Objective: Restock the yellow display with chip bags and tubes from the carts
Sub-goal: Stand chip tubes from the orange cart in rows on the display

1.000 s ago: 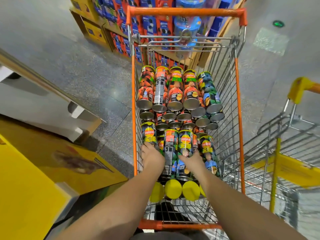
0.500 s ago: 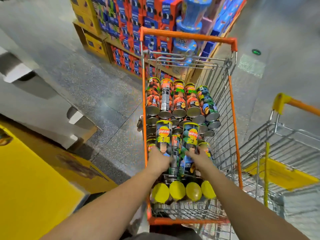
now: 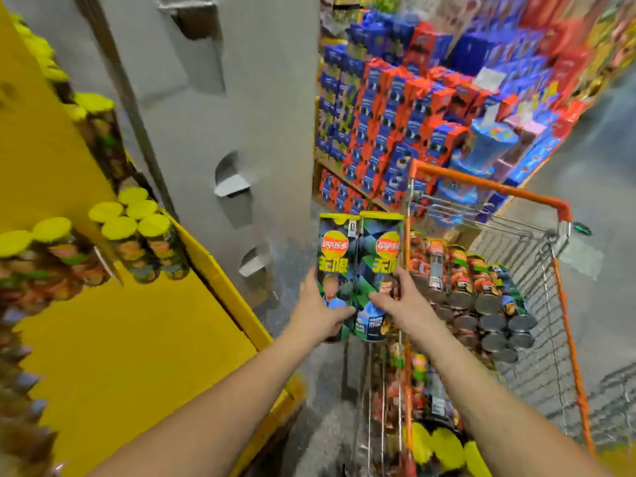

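**Two tubes lifted clear of the cart, many more to go**

The left hand (image 3: 318,309) grips one green chip tube (image 3: 335,266) around its lower half, fingers curled round it; the right hand (image 3: 401,302) grips a second green tube (image 3: 382,270) the same way. Both tubes stand upright, side by side and touching, held just left of the orange cart (image 3: 488,187) and above the floor, between the cart and the yellow display (image 3: 130,339).

On the display, further left of the cart, yellow-lidded tubes (image 3: 134,218) already stand in clusters on the shelf, with more on a higher level. A broad bare stretch of yellow shelf lies in front of them, so there appears to be room for this pair and others.

The cart holds many tubes lying in stacked rows (image 3: 481,290), metal bases showing. Judging by that load, the restocking is at an early or middle stage. No chip bags can be made out; motion blur hides much detail.
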`<state>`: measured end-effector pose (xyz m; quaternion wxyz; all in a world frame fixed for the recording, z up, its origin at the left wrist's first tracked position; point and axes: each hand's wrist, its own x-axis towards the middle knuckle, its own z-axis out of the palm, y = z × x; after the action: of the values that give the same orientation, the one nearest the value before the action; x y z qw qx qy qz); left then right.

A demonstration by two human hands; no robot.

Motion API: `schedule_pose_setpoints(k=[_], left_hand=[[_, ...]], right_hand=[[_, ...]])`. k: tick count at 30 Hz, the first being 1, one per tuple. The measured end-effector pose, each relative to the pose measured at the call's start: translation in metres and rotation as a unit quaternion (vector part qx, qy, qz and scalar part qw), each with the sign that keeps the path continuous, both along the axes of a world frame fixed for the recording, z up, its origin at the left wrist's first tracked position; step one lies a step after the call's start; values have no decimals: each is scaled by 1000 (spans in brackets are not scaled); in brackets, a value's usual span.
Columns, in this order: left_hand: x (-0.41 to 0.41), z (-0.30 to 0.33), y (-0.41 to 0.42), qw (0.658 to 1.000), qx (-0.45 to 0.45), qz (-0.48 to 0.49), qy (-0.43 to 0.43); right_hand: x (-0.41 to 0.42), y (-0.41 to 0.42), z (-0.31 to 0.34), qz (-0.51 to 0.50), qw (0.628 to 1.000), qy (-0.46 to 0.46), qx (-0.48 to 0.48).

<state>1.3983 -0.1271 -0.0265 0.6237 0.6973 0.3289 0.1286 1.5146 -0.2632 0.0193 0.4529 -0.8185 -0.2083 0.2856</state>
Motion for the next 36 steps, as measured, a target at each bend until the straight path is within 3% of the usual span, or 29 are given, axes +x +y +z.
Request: schedule_pose_setpoints(k=[10,20,28,33,36], left_hand=[[-135,4,107,981,-57,187,-8],[-194,-38,170,953,-100,279,60],[-193,-101,236,939,-96,317,94],[-188,-212,298,923,-66,359,119],[-183,-243,319,921,-52,366,125]], right_hand=[[-93,148,-22,199,980,1,11],[-152,241,-97,244,970,1,-7],[-168,307,-156,234,970,34,-46],[-165,347,-194,224,973,32,-34],[-165,365,-214,206,978,7,-32]])
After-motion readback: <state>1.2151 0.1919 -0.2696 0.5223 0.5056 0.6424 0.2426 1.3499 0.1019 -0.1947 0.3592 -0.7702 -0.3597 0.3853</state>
